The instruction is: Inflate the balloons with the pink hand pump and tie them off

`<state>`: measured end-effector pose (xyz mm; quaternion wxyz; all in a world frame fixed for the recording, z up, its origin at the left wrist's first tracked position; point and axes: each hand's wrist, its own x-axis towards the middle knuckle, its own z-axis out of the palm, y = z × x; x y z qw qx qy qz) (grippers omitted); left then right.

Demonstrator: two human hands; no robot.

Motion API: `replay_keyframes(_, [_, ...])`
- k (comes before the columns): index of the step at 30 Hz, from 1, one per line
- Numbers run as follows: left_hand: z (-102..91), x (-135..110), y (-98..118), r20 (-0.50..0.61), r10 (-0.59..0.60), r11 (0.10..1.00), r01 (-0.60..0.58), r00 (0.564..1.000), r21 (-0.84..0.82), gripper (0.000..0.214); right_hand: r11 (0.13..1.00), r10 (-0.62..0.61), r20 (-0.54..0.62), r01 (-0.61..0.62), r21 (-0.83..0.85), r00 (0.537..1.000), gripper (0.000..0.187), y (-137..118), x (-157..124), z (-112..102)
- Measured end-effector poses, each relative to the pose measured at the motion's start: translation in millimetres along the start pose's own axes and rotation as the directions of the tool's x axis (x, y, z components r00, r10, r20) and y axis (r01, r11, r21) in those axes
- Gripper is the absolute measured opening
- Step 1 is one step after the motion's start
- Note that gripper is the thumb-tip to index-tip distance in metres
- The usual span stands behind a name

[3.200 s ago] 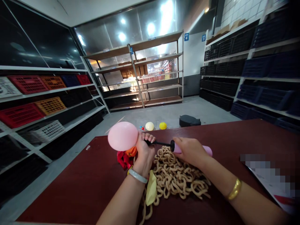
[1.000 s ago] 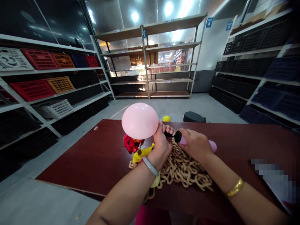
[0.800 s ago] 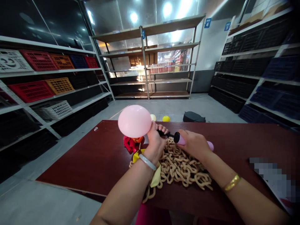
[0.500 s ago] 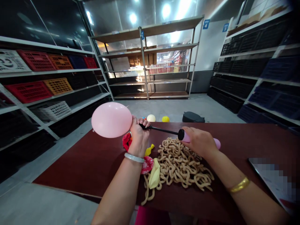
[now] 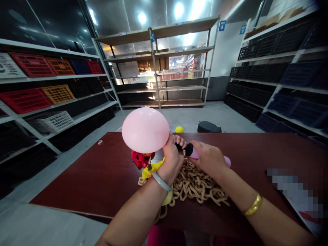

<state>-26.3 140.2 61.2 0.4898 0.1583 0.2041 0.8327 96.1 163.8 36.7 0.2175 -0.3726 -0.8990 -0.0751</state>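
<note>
An inflated pink balloon [image 5: 145,130] extends leftward from my left hand [image 5: 172,155]. That hand is closed around the balloon's neck and the black end of a hand balloon pump [image 5: 194,153]; the neck itself is hidden by my fingers. My right hand [image 5: 211,158] wraps the pump's pink barrel, close beside my left hand. Below my hands lies a heap of tan, curled, rope-like pieces [image 5: 197,188]. Limp yellow balloons [image 5: 151,169] and crumpled red ones [image 5: 139,160] lie left of the heap, partly covered by my left forearm.
The dark red-brown table [image 5: 77,177] carries a flat, blurred-out object [image 5: 294,194] at the right. Beyond the far edge are a yellow ball-like thing [image 5: 179,129] and a dark rounded object [image 5: 208,126]. Shelves with crates [image 5: 58,94] stand left and right, and a rack [image 5: 156,68] stands behind.
My left hand has moved right with the balloon, toward my right hand. The pump's black rod, drawn out before, is now pushed in, so both hands are nearly together.
</note>
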Motion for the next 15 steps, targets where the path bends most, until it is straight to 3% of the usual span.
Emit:
replay_keyframes(4, [-14.5,15.6,10.2,-0.049,-0.010,1.000,0.009,0.999,-0.018,0.047,1.000,-0.009,0.032,0.009,-0.005,0.999,0.046,12.8,1.2,8.0])
replay_keyframes(9, [-34.1,45.4,54.8,-0.141,0.071,0.995,-0.080,0.987,-0.054,0.042,0.999,-0.018,0.042,0.019,-0.032,0.999,0.049,42.9,5.7,15.3])
replay_keyframes(12, [-33.1,49.1,74.6,-0.102,0.132,0.988,-0.139,0.986,-0.061,0.041,0.998,-0.046,0.014,0.046,-0.039,0.999,0.051,51.9,6.3,10.0])
replay_keyframes(15, [-25.1,42.1,76.3,-0.024,0.167,0.983,-0.169,0.986,-0.069,0.040,0.997,-0.055,-0.025,0.053,-0.054,0.998,0.048,51.3,3.3,-0.8])
